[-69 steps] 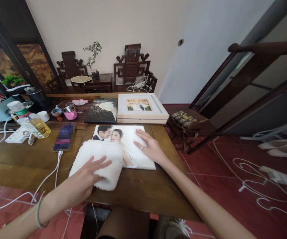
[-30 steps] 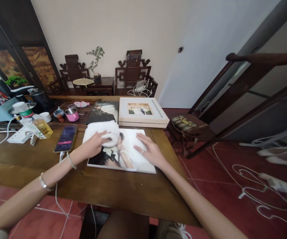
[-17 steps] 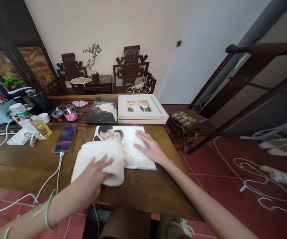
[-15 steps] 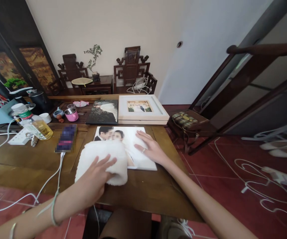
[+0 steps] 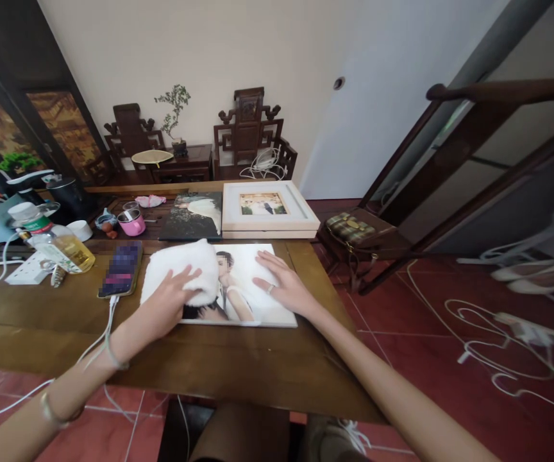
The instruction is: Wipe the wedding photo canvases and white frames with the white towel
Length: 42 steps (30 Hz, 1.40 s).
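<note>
A fluffy white cloth [image 5: 181, 269] lies over the left part of a glossy photo panel [image 5: 262, 308] on the wooden table. My left hand [image 5: 174, 295] is on the cloth, fingers curved over it and pressing it against the picture. The right side of the panel is under my right hand [image 5: 281, 282], whose fingers are spread flat and hold nothing else. The panel shows a couple, partly hidden by the cloth. Behind it are a dark photo panel [image 5: 193, 218] and a white framed photo [image 5: 270, 221].
On the left are a phone [image 5: 120, 269] with a white cable, a bottle of yellow liquid [image 5: 60, 247], a power strip [image 5: 29, 269] and a pink cup [image 5: 131, 222]. A chair [image 5: 373, 234] bearing a plaid bag [image 5: 351, 224] stands to the right. Cables lie on the red tiled floor.
My left hand has pushed the cloth away from me and to the left, uncovering the panel's lower middle and covering its upper left. My right hand stays on the panel. The view has shifted slightly.
</note>
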### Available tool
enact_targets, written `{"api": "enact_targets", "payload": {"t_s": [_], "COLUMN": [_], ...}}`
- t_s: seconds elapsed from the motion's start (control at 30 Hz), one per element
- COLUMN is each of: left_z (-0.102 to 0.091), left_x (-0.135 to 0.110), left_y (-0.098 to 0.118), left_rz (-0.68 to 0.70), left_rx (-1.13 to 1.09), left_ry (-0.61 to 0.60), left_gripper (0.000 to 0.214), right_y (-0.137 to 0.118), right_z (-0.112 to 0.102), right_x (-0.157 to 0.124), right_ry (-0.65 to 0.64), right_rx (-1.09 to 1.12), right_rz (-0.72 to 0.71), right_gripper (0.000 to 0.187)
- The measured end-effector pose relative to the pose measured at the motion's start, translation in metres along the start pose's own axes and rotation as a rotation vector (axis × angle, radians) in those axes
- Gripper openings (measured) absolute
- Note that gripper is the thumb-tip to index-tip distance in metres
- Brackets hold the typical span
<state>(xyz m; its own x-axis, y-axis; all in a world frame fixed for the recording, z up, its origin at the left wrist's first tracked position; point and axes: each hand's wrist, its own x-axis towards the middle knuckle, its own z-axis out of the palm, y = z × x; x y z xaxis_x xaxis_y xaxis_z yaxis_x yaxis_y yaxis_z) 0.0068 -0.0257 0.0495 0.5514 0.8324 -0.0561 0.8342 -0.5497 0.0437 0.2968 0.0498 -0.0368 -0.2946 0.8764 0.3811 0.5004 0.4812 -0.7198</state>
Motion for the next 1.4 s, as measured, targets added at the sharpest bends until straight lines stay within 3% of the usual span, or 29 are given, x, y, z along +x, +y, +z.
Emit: {"api": "enact_targets", "payload": {"t_s": [0.13,0.23,0.33,0.57,0.7,0.8,0.97,1.07,1.17,1.4], "left_z": [-0.001,-0.001,-0.001,0.0,0.004,0.002,-0.004,-0.004,-0.005,-0.006], "left_x": [-0.046,-0.054,-0.035,0.041,0.055,0.034,-0.029,-0.046,-0.033,0.043], "left_y": [0.04,0.051,0.04,-0.016,-0.026,-0.01,0.034,0.045,0.034,-0.016], "left_rz": [0.087,0.112,0.099,0.029,0.009,0.035,0.126,0.165,0.133,0.061], "left_rx": [-0.102,-0.135,-0.127,-0.062,-0.041,-0.063,-0.162,-0.199,-0.184,-0.088], "left_ry": [-0.091,-0.091,-0.047,0.098,0.107,0.055,-0.053,-0.068,-0.047,0.016], "left_gripper": [0.068,0.066,0.072,0.071,0.07,0.07,0.073,0.071,0.074,0.069], "right_y": [-0.003,-0.005,-0.007,-0.005,-0.005,-0.005,-0.004,-0.004,-0.004,-0.003], "right_z": [0.001,0.001,0.0,0.0,0.0,0.001,0.003,0.004,0.003,0.002], "right_x": [0.0,-0.001,-0.001,-0.001,-0.002,-0.002,-0.002,-0.002,-0.002,-0.002], "right_ry": [-0.001,-0.008,-0.004,0.013,0.012,0.009,0.025,0.023,0.022,0.014], "right_rx": [-0.005,-0.023,-0.025,-0.011,-0.012,-0.018,-0.012,-0.007,-0.01,-0.024], "right_rz": [-0.01,-0.015,-0.009,-0.019,-0.002,0.0,0.005,0.0,-0.004,-0.01], "right_gripper": [0.048,0.048,0.047,0.047,0.047,0.048,0.046,0.046,0.046,0.047]}}
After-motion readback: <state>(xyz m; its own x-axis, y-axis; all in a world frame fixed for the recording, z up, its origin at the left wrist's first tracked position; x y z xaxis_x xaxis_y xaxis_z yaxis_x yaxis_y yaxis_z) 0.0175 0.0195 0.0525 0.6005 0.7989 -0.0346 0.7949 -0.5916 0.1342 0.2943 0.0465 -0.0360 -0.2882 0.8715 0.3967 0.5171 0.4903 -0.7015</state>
